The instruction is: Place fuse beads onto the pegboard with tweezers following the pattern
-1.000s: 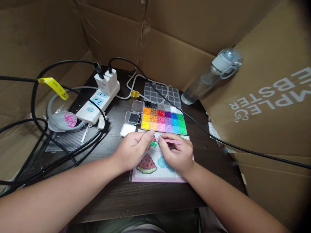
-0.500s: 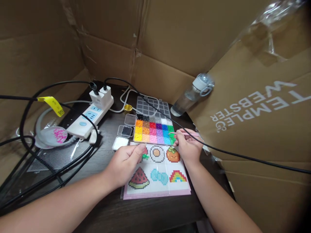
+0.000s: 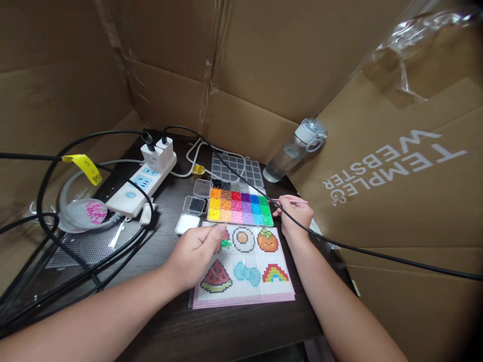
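My right hand (image 3: 294, 213) is closed on pink tweezers (image 3: 298, 201), whose tip points left at the green compartments of the bead box (image 3: 241, 223). Small beads sorted by colour fill that open box. Below it lies a pattern sheet (image 3: 245, 299) with pixel pictures of an egg, a persimmon, a watermelon slice, a blue bow and a rainbow. At the sheet's upper left, my left hand (image 3: 199, 251) rests with thumb and fingers pressed together, partly covering a picture. Whether it pinches something is hidden.
Small clear boxes with white (image 3: 187, 223) and black (image 3: 196, 205) beads stand left of the bead box. Behind are its lid (image 3: 237, 168) and a bottle (image 3: 292, 153). A power strip (image 3: 132, 188) is at left; a black cable (image 3: 350, 244) crosses over the right arm.
My right hand has moved slightly right and up with the tweezers, their tip now over the green beads rather than the blue. My left hand stays in place. The camera view has shifted slightly.
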`<action>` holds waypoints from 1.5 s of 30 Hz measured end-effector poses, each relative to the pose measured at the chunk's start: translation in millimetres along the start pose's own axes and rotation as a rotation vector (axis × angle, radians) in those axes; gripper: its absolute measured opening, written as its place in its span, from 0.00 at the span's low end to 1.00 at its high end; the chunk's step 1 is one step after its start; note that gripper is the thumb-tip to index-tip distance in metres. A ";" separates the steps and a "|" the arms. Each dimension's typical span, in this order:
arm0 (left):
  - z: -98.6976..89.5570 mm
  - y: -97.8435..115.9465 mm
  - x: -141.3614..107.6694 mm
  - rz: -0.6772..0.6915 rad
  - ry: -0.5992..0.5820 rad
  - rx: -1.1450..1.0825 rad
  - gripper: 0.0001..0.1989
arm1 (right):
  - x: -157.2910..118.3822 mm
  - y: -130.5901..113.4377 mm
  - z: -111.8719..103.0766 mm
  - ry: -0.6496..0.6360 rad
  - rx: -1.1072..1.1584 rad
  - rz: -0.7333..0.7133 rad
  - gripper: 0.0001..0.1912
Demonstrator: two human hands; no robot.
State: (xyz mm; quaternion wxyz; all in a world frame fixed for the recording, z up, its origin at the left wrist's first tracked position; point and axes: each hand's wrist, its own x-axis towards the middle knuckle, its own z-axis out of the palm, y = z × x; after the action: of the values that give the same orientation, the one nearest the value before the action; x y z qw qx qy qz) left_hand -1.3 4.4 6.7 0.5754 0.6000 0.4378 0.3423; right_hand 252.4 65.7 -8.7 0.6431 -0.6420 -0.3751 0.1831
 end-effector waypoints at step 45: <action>0.4 -3.0 0.7 0.054 -0.004 -0.081 0.25 | -79.6 -27.7 -0.1 -0.898 -0.013 -0.198 0.03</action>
State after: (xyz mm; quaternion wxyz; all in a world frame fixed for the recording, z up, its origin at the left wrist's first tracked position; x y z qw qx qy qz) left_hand -1.0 4.8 3.6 0.5907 0.5885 0.4061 0.3739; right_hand 193.8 5.5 -1.6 0.4273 -0.4641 -0.6773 0.3785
